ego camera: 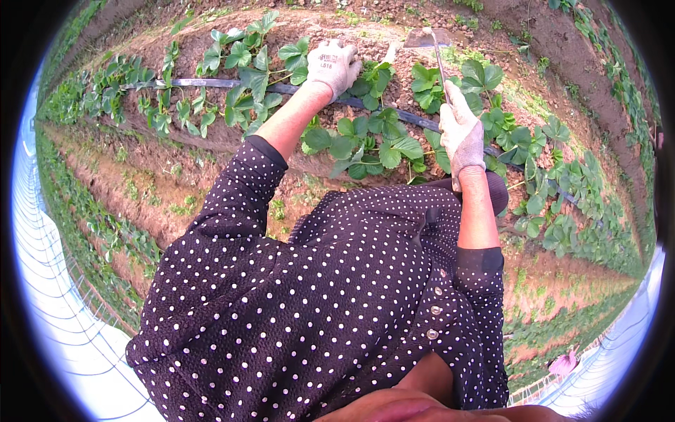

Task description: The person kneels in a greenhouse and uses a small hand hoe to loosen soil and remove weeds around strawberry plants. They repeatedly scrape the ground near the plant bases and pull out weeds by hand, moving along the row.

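Note:
My left hand [333,68], in a pale knitted work glove, rests on the soil of a raised bed among strawberry plants [390,142]; its fingertips are bent down, and whether they hold anything is hidden. In my right hand [461,126], gloved too, is the thin handle of a hoe [437,53]. The hoe's flat metal blade [422,38] lies at the soil on the far side of the bed, to the right of my left hand. Between the two hands grow leafy strawberry plants.
A dark drip irrigation hose [211,83] runs along the bed under the leaves. Small weeds [464,55] grow on the far slope. Furrows and further planted rows lie on both sides, with greenhouse film [58,274] at the left edge. A pink thing [564,364] shows far off at lower right.

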`<control>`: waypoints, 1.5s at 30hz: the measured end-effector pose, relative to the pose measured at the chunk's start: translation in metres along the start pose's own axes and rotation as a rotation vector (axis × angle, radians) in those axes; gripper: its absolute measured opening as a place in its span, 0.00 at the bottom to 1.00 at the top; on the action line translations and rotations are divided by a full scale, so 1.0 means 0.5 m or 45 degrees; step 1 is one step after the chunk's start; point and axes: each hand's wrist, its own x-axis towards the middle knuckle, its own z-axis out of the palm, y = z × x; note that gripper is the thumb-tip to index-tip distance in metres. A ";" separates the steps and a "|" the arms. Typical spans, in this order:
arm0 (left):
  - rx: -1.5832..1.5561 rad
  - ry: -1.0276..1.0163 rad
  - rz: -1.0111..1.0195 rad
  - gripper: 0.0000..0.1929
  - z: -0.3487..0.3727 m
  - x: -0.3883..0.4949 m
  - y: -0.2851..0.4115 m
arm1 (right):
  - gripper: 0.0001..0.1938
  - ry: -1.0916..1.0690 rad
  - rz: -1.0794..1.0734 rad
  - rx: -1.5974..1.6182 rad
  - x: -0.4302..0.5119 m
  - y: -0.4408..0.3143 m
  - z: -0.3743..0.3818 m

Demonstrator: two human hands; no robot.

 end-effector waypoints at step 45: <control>-0.099 0.092 0.609 0.11 -0.017 -0.180 -0.121 | 0.24 -0.704 0.036 -0.044 -0.038 0.066 0.157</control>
